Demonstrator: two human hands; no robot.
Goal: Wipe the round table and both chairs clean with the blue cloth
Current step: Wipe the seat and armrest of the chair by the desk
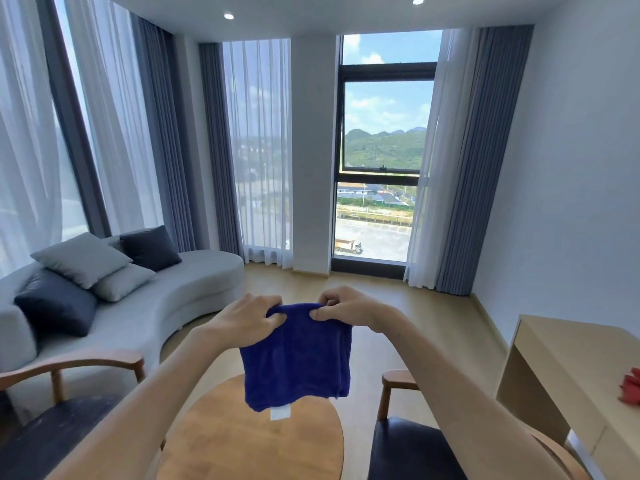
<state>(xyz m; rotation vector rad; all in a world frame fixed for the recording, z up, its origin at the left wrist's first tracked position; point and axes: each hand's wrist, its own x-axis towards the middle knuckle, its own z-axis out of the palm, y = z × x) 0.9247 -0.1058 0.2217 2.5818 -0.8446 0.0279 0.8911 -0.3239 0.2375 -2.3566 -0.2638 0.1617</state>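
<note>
At the far left, a grey curved sofa (166,299) stands under the curtains, and its left end is cut off by the frame edge. It carries grey and dark cushions (81,259). Below it is the left chair (69,420), with a wooden armrest and a dark seat; the seat looks dusty or scuffed, and the lower part of it is cut off and partly hidden behind the left forearm.

The left hand (247,322) is raised in front of the chest, with the back of the hand to the camera. Its fingers are curled and pinch the upper left edge of the blue cloth (298,358). The cloth hangs in the air above the round worktop (249,441), not touching it. A small white label (280,413) hangs at the lower edge of the cloth; any writing on it cannot be read. The wooden worktop is only partly visible, because the frame bottom cuts it.

The right hand (346,308) holds the upper right edge of the cloth in the same way, fingers bent and thumb pressing the fabric. Both arms are stretched forward.

The right chair (408,445) is mostly hidden by the right forearm. At the far right stands a pale wooden desk (554,368), and a red thing (632,388) lies on it, cut off, so I cannot tell what it is.
</note>
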